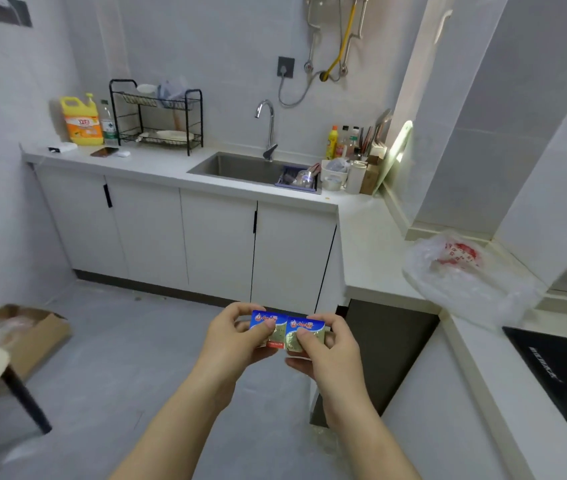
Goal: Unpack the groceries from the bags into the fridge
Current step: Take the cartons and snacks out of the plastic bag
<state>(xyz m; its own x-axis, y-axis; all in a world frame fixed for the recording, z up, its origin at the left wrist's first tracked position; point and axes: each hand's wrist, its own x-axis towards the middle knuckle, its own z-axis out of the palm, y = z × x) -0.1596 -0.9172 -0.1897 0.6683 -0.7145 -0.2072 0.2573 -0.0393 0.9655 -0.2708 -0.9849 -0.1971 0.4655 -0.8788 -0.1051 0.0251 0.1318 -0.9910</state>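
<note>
head | left hand (pixel 235 339) pinches left pack (pixel 264 319), right hand (pixel 328 353) right pack (pixel 304 326), well before sink (pixel 226 166) | risk: pinch slips, a pack drops

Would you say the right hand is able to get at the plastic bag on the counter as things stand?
Probably not yet: the right hand pinches one butter pack, though nothing stands between it and the plastic bag on the counter.

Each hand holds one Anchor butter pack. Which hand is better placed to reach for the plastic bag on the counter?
Probably the right hand: the plastic bag lies on the counter on that side, so the left hand would have to cross over. It holds an Anchor butter pack, though.
</note>
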